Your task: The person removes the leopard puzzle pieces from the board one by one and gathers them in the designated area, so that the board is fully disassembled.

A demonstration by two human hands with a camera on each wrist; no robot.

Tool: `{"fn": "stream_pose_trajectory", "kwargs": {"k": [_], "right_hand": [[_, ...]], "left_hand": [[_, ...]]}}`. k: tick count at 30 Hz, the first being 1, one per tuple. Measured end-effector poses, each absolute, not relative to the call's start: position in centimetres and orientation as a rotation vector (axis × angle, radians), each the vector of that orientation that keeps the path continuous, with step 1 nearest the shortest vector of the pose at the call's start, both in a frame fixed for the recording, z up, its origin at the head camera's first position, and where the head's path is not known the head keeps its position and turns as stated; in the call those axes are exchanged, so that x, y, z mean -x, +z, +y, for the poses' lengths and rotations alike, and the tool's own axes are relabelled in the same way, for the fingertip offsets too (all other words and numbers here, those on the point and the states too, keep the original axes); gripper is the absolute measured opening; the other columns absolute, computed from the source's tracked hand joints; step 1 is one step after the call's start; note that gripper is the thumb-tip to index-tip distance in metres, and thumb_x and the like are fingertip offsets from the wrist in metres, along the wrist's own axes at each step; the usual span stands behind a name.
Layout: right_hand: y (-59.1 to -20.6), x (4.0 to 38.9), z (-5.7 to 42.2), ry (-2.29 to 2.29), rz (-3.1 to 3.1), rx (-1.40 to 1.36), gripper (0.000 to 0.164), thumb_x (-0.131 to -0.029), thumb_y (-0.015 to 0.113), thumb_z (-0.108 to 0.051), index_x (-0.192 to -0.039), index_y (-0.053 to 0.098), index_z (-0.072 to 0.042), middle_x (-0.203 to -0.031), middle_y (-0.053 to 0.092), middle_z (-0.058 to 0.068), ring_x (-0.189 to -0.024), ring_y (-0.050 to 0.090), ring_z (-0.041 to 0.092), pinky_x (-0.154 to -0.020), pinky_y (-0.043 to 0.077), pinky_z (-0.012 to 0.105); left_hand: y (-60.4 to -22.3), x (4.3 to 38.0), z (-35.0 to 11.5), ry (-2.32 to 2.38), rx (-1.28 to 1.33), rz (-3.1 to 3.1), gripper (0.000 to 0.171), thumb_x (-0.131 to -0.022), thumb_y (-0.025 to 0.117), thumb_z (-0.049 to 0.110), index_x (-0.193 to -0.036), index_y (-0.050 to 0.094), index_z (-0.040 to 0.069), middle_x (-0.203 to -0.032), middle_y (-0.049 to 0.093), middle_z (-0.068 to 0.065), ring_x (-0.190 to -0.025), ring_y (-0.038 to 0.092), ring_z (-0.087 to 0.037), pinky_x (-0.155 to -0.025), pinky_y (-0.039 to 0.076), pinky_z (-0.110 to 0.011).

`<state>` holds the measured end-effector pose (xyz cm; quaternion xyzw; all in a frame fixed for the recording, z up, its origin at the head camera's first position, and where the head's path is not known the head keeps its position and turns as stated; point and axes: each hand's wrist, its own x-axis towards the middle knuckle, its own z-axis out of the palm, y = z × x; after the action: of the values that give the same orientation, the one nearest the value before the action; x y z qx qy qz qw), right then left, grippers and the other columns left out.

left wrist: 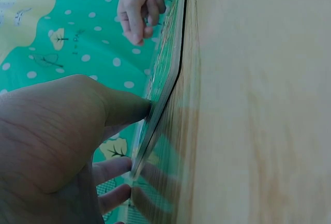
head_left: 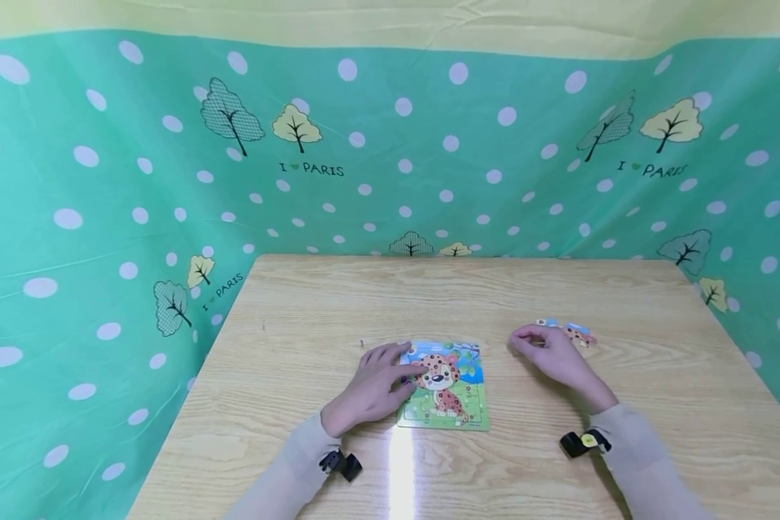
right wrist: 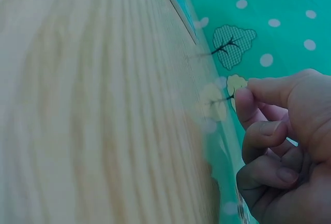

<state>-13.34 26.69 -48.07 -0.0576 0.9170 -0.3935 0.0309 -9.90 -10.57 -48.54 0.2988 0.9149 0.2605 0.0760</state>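
Note:
A square jigsaw puzzle [head_left: 451,390] with a spotted leopard cub lies flat on the table. My left hand [head_left: 380,383] rests at its left side, thumb and index finger over the picture. In the left wrist view, the thumb [left wrist: 129,107] touches the puzzle board's edge [left wrist: 168,87]. To the right of the puzzle, my right hand [head_left: 555,357] is held over the table, just in front of some loose puzzle pieces [head_left: 578,334]. Its thumb and index finger [right wrist: 271,92] meet at the tips and the other fingers are curled; no object shows between them.
The wooden table [head_left: 338,296] reaches back to a green dotted curtain [head_left: 377,144], which also hangs along both sides. A tiny dark bit [head_left: 362,343] lies left of the puzzle. Each wrist wears a black camera strap [head_left: 341,464].

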Motion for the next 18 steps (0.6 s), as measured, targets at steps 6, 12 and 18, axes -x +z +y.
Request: {"fn": "stream_pose_trajectory", "kwargs": {"k": [6, 12, 18], "right_hand": [[-48.2, 13.4, 25.9, -1.235, 2.791, 0.217, 0.02, -0.102, 0.072, -0.022, -0.115, 0.078, -0.007, -0.108, 0.078, 0.009, -0.1, 0.069, 0.021, -0.089, 0.054, 0.033], [-48.4, 13.4, 25.2, -1.232, 2.77, 0.239, 0.02, -0.1, 0.074, -0.024, -0.112, 0.078, -0.009, -0.1, 0.077, 0.004, -0.094, 0.067, 0.017, -0.087, 0.052, 0.033], [-48.6, 13.5, 24.2, -1.241, 2.756, 0.25, 0.019, -0.1, 0.075, -0.025, -0.111, 0.078, -0.01, -0.099, 0.077, 0.002, -0.093, 0.067, 0.016, -0.086, 0.053, 0.032]], "left_hand": [[-48.5, 10.0, -10.6, 0.771, -0.889, 2.747, 0.038, -0.107, 0.06, 0.029, -0.145, 0.068, 0.027, -0.172, 0.038, -0.014, -0.157, 0.032, -0.045, -0.128, 0.021, -0.07], [-48.5, 9.9, -10.6, 0.779, -0.891, 2.741, 0.038, -0.107, 0.06, 0.029, -0.144, 0.068, 0.026, -0.171, 0.038, -0.015, -0.157, 0.032, -0.045, -0.128, 0.021, -0.07], [-48.5, 9.9, -10.6, 0.793, -0.897, 2.742, 0.038, -0.106, 0.06, 0.028, -0.143, 0.069, 0.024, -0.17, 0.039, -0.016, -0.156, 0.033, -0.046, -0.127, 0.021, -0.071]]}}
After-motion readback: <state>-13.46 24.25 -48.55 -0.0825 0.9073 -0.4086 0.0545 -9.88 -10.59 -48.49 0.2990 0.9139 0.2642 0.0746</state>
